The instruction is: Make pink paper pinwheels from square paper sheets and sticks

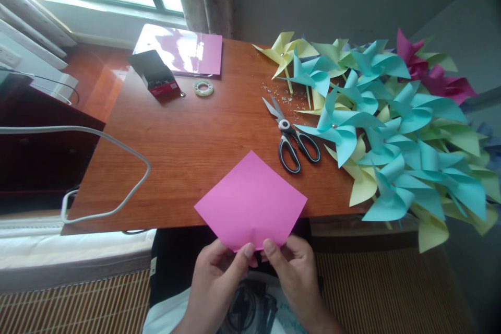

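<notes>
A sheet of pink paper is held over the front edge of the table, one corner pointing away from me. My left hand pinches its near edge between thumb and fingers. Close beside it, my right hand pinches the same edge, the two thumbs nearly meeting. The near part looks bent or folded under; the fingers behind it are hidden. Beyond the sheet, to the right, scissors with black-and-white handles lie with their blades slightly apart.
Many paper pinwheels cover the right side of the wooden table. Silvery bits lie scattered by the scissors. At the back left are a pack of pink paper, an opened small box and a tape roll. A white cable loops left.
</notes>
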### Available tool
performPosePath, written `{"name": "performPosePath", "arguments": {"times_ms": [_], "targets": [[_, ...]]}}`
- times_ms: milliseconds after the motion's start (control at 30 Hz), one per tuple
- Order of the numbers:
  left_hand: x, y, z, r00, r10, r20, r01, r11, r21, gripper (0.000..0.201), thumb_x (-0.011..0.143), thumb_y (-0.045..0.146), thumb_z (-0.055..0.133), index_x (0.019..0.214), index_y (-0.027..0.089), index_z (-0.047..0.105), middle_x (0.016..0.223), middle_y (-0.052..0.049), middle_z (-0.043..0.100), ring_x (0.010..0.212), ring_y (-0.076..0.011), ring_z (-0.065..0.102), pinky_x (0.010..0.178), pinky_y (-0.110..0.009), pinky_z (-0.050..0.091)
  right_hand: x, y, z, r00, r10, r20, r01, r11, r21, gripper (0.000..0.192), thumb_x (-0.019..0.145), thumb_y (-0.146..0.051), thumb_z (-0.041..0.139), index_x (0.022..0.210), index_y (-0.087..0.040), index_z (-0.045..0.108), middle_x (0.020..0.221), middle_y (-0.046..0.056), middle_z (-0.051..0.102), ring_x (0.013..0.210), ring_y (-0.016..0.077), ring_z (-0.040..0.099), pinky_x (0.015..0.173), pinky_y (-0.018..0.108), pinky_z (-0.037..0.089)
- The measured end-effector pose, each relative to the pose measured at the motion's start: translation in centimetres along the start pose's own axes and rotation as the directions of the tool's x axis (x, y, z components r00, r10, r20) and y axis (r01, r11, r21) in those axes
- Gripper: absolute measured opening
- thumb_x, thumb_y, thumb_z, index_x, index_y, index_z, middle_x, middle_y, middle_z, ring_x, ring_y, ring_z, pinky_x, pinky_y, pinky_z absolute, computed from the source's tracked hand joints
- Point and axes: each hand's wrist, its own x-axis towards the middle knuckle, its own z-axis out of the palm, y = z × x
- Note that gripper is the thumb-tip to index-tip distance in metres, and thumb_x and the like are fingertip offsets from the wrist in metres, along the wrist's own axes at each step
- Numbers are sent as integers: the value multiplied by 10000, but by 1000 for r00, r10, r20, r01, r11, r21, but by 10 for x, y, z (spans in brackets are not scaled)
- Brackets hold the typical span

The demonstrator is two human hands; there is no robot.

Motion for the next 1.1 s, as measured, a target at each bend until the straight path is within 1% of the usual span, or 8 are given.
{"name": "performPosePath", "arguments": {"times_ms": [133, 300, 433, 500, 700, 800, 967, 1100], "targets": [[1, -1, -1, 1000, 4, -25, -3, 1000, 26, 279, 752, 406, 782, 656, 148, 734, 537, -45, 682, 470, -139, 569, 459, -207, 459, 0, -3, 1, 1000, 2, 7, -2, 1000, 13, 357, 884, -466, 682, 726, -153, 751, 656, 54, 695, 642, 190, 636, 617, 280, 517], [1, -3, -1, 998, 7, -69, -3, 999, 54, 297, 748, 418, 782, 632, 149, 729, 532, -46, 680, 460, -134, 560, 458, -208, 458, -2, -4, 6, 998, 43, 40, -49, 986, 160, 289, 850, -444, 737, 855, -154, 745, 785, 80, 734, 729, 213, 680, 675, 313, 563], [1, -6, 1, 997, -17, -80, 17, 1000, -1, 295, 736, 422, 796, 661, 145, 727, 542, -39, 672, 473, -134, 552, 457, -210, 456, -3, -2, 8, 998, 69, -4, -66, 977, 202, 268, 839, -425, 755, 810, -159, 747, 743, 67, 731, 694, 201, 685, 670, 305, 574], [2, -7, 1, 997, -24, -79, 21, 999, -41, 284, 739, 416, 801, 696, 143, 734, 546, -29, 662, 484, -130, 548, 462, -205, 454, -3, -1, 9, 998, 66, 0, -65, 974, 217, 247, 841, -412, 757, 823, -165, 759, 759, 68, 750, 711, 208, 707, 691, 308, 584], [4, -8, 2, 999, -33, -22, 30, 993, -117, 229, 716, 337, 838, 831, 150, 776, 653, -42, 712, 565, -144, 600, 487, -195, 466, 1, 1, 7, 999, 34, -13, -30, 979, 199, 209, 831, -377, 776, 873, -172, 782, 835, 81, 790, 769, 224, 739, 717, 311, 598], [4, -6, 2, 999, -40, -38, 34, 991, -132, 225, 707, 340, 843, 796, 145, 775, 638, -50, 717, 578, -164, 631, 482, -201, 478, 2, 0, 6, 999, 42, 18, -44, 981, 186, 223, 838, -390, 766, 861, -169, 783, 818, 85, 792, 758, 233, 743, 717, 329, 605], [3, -3, 1, 998, -28, -54, 21, 992, -122, 233, 697, 364, 841, 703, 144, 766, 601, -65, 734, 552, -188, 661, 494, -231, 523, 1, -3, 7, 999, 31, -8, -29, 985, 167, 254, 821, -412, 776, 756, -166, 766, 715, 69, 768, 667, 206, 711, 647, 295, 585], [2, -2, 1, 996, -18, -83, 8, 992, -126, 207, 680, 353, 849, 694, 158, 780, 638, -75, 766, 580, -210, 702, 546, -252, 566, 1, -7, 7, 999, 35, 16, -37, 985, 168, 259, 837, -422, 757, 776, -170, 771, 731, 68, 765, 679, 207, 709, 661, 301, 585]]}}
